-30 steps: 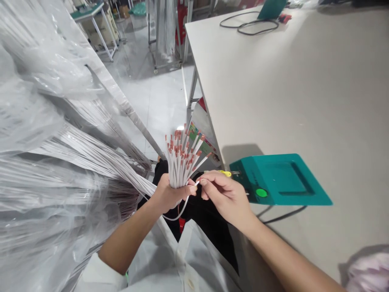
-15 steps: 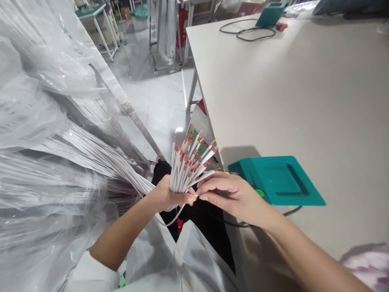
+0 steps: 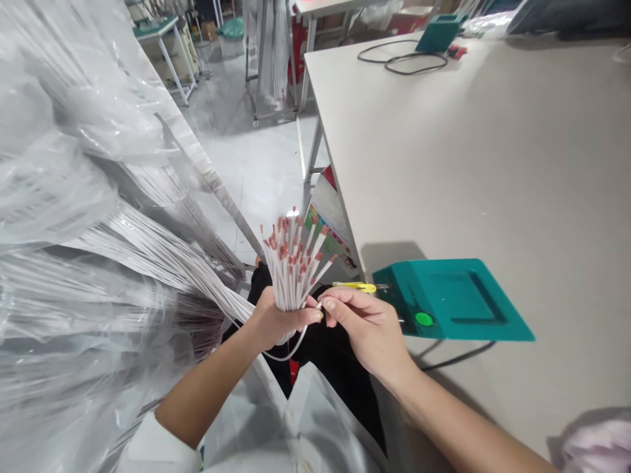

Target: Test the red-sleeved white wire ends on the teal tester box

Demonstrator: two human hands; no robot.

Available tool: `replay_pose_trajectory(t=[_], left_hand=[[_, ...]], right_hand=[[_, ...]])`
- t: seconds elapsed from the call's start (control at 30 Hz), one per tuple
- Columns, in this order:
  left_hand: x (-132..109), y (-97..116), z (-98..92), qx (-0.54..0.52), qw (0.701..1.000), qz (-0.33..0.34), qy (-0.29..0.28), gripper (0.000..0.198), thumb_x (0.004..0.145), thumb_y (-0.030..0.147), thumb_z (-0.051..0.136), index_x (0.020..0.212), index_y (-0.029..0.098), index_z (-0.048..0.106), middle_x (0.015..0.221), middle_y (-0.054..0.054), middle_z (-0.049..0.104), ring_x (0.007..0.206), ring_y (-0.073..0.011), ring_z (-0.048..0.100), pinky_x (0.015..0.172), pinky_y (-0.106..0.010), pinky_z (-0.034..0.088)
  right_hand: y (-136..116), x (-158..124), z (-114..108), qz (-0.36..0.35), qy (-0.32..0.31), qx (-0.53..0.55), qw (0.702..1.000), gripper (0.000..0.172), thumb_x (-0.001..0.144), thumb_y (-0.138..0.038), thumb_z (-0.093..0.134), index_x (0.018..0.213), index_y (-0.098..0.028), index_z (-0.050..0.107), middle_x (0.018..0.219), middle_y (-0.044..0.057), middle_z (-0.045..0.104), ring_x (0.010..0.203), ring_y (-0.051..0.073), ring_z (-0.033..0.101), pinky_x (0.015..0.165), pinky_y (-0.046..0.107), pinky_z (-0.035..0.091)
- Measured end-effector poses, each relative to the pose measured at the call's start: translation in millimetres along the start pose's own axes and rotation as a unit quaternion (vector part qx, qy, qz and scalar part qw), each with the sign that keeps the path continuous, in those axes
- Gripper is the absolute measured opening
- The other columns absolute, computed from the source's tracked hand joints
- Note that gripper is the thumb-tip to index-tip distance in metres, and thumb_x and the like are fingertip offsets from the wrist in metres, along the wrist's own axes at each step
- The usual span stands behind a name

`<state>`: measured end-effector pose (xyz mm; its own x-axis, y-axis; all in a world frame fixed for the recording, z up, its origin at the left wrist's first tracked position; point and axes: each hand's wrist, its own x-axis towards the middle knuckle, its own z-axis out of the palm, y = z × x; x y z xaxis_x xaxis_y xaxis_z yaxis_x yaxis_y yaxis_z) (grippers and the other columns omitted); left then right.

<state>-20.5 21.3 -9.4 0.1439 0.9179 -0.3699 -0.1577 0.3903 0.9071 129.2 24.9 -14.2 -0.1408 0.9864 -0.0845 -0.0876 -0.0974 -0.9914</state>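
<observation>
My left hand (image 3: 280, 322) is wrapped round a thick bundle of white wires (image 3: 290, 279). Their stripped, copper-coloured ends fan upward above the fist. One white wire (image 3: 290, 355) bends in a loop below the bundle and comes up towards my fingertips. My right hand (image 3: 365, 322) pinches the end of that wire between thumb and forefinger, just beside my left thumb. Behind the right hand, at the table edge, is a teal device (image 3: 453, 299) with a green button. Yellow-handled snips (image 3: 359, 286) lie at its left side, partly hidden.
Plastic-wrapped bundles of white wires (image 3: 64, 315) hang on a rack at my left, its rail (image 3: 211, 177) slanting past me. A pale table (image 3: 473, 151) stretches out on the right. A second teal device (image 3: 438, 33) with a black cable stands at the far edge.
My right hand has turned and closed into a tighter pinch on the wire end. The bundle has tilted slightly left, and the yellow snips now show past my right hand.
</observation>
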Motion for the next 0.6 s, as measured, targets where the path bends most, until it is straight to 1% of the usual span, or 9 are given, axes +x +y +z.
replay_pose_trajectory(t=[0.07,0.13,0.3,0.37,0.4,0.43,0.47,0.53,0.6], left_hand=[[-0.7,0.2,5.8,0.025,0.999,0.019,0.043,0.017,0.055,0.026,0.075,0.063,0.014,0.065,0.057,0.000,0.059,0.054,-0.0108,0.051,0.053,-0.024,0.040],[-1.1,0.5,10.3,0.031,0.996,0.035,0.071,0.016,0.056,0.025,0.074,0.061,0.014,0.064,0.056,0.000,0.059,0.054,-0.0103,0.051,0.053,-0.024,0.041],[0.8,0.4,14.2,0.004,0.996,0.032,0.085,0.013,0.056,0.022,0.073,0.060,0.013,0.064,0.049,0.002,0.055,0.045,-0.0071,0.046,0.046,-0.021,0.037],[2.0,-0.2,14.7,-0.008,0.996,0.023,0.080,0.012,0.056,0.021,0.072,0.061,0.013,0.065,0.050,0.001,0.058,0.045,-0.0082,0.048,0.046,-0.021,0.037],[2.4,-0.7,14.9,-0.013,0.997,0.021,0.078,0.012,0.057,0.022,0.072,0.061,0.013,0.065,0.050,0.000,0.059,0.046,-0.0091,0.050,0.046,-0.022,0.038],[2.7,-1.3,15.2,-0.016,0.997,0.021,0.074,0.012,0.057,0.022,0.072,0.062,0.013,0.065,0.051,-0.001,0.060,0.047,-0.0101,0.051,0.046,-0.022,0.038],[2.8,-1.9,15.4,-0.016,0.997,0.020,0.071,0.013,0.058,0.023,0.071,0.062,0.013,0.065,0.052,-0.001,0.061,0.049,-0.0108,0.052,0.047,-0.022,0.039],[2.6,-2.8,15.3,-0.012,0.998,0.021,0.066,0.012,0.060,0.023,0.071,0.062,0.013,0.065,0.052,-0.001,0.061,0.050,-0.0110,0.052,0.048,-0.023,0.039],[2.3,-2.7,14.2,-0.001,0.998,0.025,0.061,0.011,0.062,0.023,0.070,0.061,0.013,0.065,0.053,-0.001,0.061,0.049,-0.0097,0.051,0.049,-0.023,0.038]], right_hand=[[-2.4,0.6,-2.3,-0.037,0.018,-0.062,0.997,0.021,0.073,-0.038,0.066,0.069,-0.018,0.066,0.061,0.002,0.062,0.050,0.011,0.051,0.048,0.025,0.047],[-2.5,0.8,-3.7,-0.075,0.025,-0.098,0.992,0.019,0.076,-0.037,0.064,0.070,-0.018,0.066,0.063,0.003,0.063,0.052,0.012,0.053,0.049,0.026,0.047],[2.0,1.6,-4.0,-0.147,0.032,-0.148,0.977,0.014,0.080,-0.028,0.059,0.071,-0.019,0.065,0.068,0.003,0.065,0.057,0.014,0.058,0.055,0.028,0.050],[3.7,2.8,-6.0,-0.207,0.036,-0.204,0.956,0.013,0.082,-0.022,0.056,0.072,-0.020,0.064,0.069,0.003,0.066,0.061,0.014,0.061,0.061,0.029,0.051],[4.6,3.6,-7.9,-0.248,0.036,-0.245,0.937,0.012,0.082,-0.020,0.055,0.074,-0.020,0.065,0.072,0.004,0.067,0.064,0.015,0.062,0.063,0.029,0.051],[5.5,4.5,-10.3,-0.291,0.034,-0.291,0.911,0.012,0.081,-0.017,0.055,0.076,-0.019,0.065,0.074,0.005,0.068,0.067,0.016,0.063,0.065,0.029,0.052],[6.5,5.5,-13.1,-0.335,0.031,-0.341,0.878,0.012,0.081,-0.016,0.055,0.079,-0.019,0.066,0.077,0.006,0.068,0.071,0.016,0.064,0.066,0.028,0.052],[8.4,7.1,-19.1,-0.411,0.023,-0.436,0.800,0.012,0.079,-0.014,0.056,0.084,-0.017,0.067,0.082,0.008,0.070,0.075,0.018,0.066,0.069,0.028,0.052],[9.7,7.8,-24.1,-0.458,0.015,-0.511,0.728,0.013,0.079,-0.015,0.056,0.086,-0.017,0.067,0.084,0.009,0.071,0.076,0.018,0.066,0.070,0.029,0.052]])
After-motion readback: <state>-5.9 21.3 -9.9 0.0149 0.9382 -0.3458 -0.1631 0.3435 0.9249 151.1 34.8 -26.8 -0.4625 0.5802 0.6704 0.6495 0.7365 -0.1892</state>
